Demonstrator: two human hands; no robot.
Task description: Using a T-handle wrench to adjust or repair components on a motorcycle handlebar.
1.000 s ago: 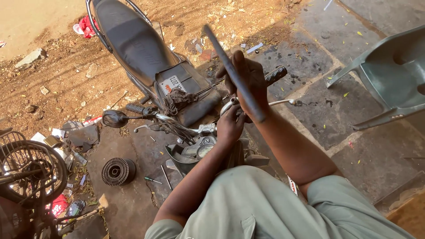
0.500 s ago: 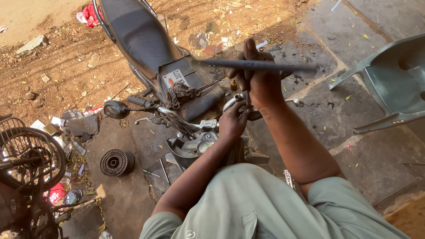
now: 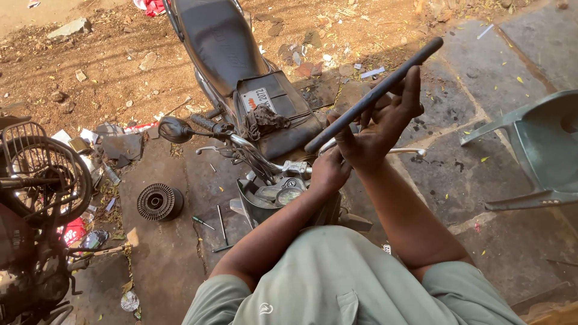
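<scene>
My right hand (image 3: pixel 379 129) is shut around a long dark flat metal bar (image 3: pixel 409 63). The bar slants from near my wrist up to the right, above the motorcycle. My left hand (image 3: pixel 328 171) rests closed on the handlebar clamp area, just above the round gauges (image 3: pixel 283 195). The motorcycle (image 3: pixel 217 48) lies below me with its black seat pointing away. A dark rag (image 3: pixel 262 120) sits on its tank. A mirror (image 3: pixel 174 129) sticks out on the left end of the handlebar. What the left fingers grip is hidden.
A grey-green plastic chair (image 3: pixel 542 150) stands at the right on the stone slabs. A round ribbed metal part (image 3: pixel 158 201) and thin screwdrivers (image 3: pixel 208 222) lie on the floor at left. Another bike with a wire basket (image 3: pixel 36 174) crowds the left edge, amid litter.
My right hand has swung the bar round: it sloped down to the right, then lay level, and now points up to the right. The left hand has stayed on the handlebar.
</scene>
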